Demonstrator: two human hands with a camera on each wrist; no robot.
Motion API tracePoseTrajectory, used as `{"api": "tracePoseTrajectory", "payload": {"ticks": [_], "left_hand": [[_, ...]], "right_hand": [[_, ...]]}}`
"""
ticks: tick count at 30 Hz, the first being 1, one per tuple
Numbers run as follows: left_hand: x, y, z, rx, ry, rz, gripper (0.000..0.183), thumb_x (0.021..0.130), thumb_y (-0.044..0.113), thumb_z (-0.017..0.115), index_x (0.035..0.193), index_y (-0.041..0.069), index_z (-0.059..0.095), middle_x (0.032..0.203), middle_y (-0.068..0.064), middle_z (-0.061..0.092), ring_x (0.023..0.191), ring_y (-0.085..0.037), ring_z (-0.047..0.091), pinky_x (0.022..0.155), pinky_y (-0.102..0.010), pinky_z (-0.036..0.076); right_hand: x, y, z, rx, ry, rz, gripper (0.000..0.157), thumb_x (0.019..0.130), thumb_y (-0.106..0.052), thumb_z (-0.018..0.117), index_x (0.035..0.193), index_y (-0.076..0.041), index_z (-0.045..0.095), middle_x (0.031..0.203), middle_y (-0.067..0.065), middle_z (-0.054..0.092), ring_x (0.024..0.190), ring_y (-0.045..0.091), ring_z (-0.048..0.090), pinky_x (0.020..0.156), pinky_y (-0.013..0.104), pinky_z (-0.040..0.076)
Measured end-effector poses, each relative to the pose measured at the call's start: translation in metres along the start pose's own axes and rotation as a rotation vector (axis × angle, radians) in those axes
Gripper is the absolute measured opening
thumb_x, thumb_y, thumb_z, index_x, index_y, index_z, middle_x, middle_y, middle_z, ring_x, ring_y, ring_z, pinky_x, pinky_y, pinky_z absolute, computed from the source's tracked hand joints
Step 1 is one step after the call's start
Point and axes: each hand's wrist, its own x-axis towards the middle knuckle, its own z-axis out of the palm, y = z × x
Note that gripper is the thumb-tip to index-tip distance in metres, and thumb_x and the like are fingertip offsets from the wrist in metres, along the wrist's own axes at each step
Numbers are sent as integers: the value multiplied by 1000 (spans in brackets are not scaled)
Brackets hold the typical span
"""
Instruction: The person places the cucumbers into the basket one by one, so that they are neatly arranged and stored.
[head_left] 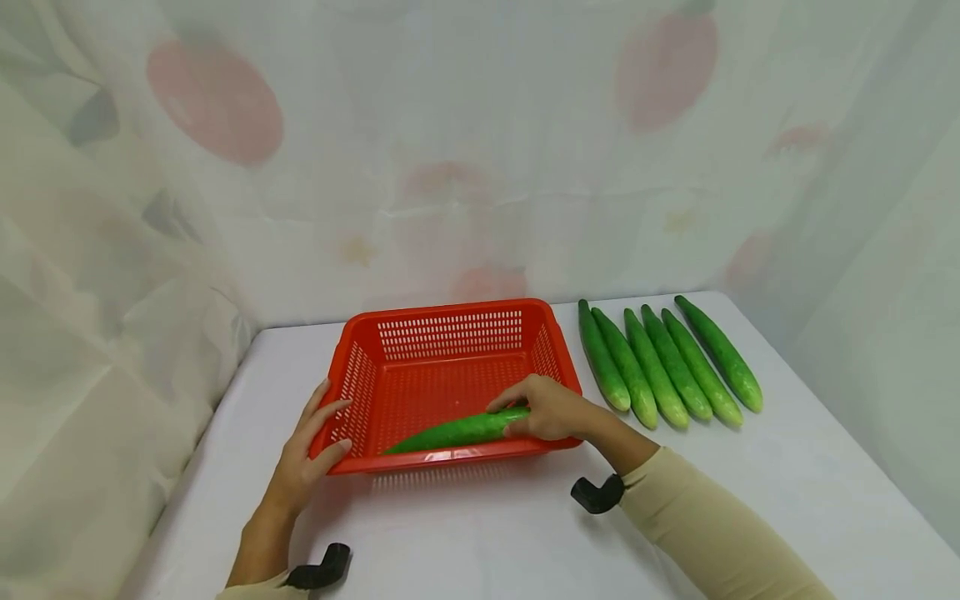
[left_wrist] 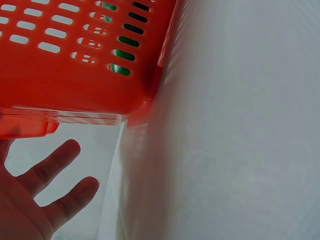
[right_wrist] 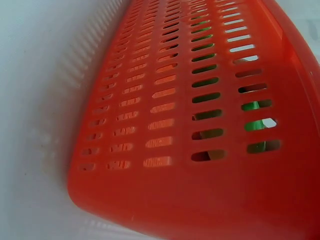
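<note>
The table (head_left: 450, 542) lies under all the fingers. On it, the basket (head_left: 442, 310) sits between them. To the right of the right fingers, well apart, six cucumbers (head_left: 677, 363) lie in a row. The left hand (head_left: 300, 458) rests fairly straight, spread fingers on the basket's left rim. The right hand (head_left: 557, 408) pinches a cucumber (head_left: 453, 432) inside the basket, most of it left of those fingers.

We see a white table (head_left: 465, 542) across the lower part of the frame. Directly on it, a red basket (head_left: 435, 383) stands near centre; six green cucumbers (head_left: 656, 367) lie right of centre.
</note>
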Motion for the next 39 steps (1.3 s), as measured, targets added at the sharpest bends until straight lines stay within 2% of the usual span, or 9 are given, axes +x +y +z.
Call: {"api": "tracePoseTrajectory", "payload": {"ticks": [6, 13, 17, 20, 25, 32, 39], "left_hand": [[0, -2, 1, -7, 8, -13, 49, 85, 11, 61, 133, 6, 54, 158, -2, 19, 136, -29, 26, 91, -15, 33], [0, -3, 1, 12, 9, -25, 49, 85, 13, 61, 134, 7, 54, 158, -2, 19, 139, -28, 23, 92, -15, 32], [1, -1, 1, 13, 8, -21, 50, 85, 12, 61, 134, 6, 54, 158, -2, 19, 138, -30, 23, 91, -15, 34], [2, 0, 1, 5, 8, -18, 50, 85, 12, 61, 134, 5, 54, 158, -3, 19, 138, -31, 24, 91, -15, 33], [1, -1, 1, 1, 9, -22, 50, 85, 12, 61, 134, 5, 54, 158, -2, 19, 137, -30, 25, 90, -15, 35], [1, -1, 2, -9, 12, -23, 49, 85, 12, 60, 134, 6, 54, 158, -2, 19, 137, -29, 25, 90, -15, 35], [-1, -1, 1, -4, 9, -14, 49, 86, 13, 61, 134, 6, 53, 158, -3, 18, 138, -30, 24, 91, -15, 33]], "right_hand": [[0, 0, 0, 26, 7, -6, 29, 85, -9, 73, 114, -16, 73, 106, -7, 67, 98, 18, 59, 80, 34, 48], [-1, 2, -1, 89, 59, 5, 30, 88, -7, 69, 118, -13, 70, 110, 5, 68, 100, 21, 62, 80, 34, 50], [-1, 2, -2, 138, 86, -28, 31, 88, -8, 70, 119, -7, 69, 112, 8, 67, 99, 22, 63, 82, 35, 51], [-1, 4, -2, 169, 118, -58, 31, 87, -10, 71, 118, -8, 69, 111, 5, 67, 99, 21, 63, 82, 35, 50], [-3, 6, -3, 229, 180, -54, 30, 88, -14, 72, 118, -15, 70, 106, -4, 68, 99, 22, 62, 81, 34, 50], [-9, 5, -6, 334, 225, -45, 31, 87, -18, 72, 118, -16, 69, 107, -3, 67, 99, 20, 61, 80, 36, 51], [-22, 2, -19, 427, 311, -84, 35, 88, -16, 71, 122, -9, 65, 114, 4, 66, 103, 25, 61, 81, 40, 51]]}}
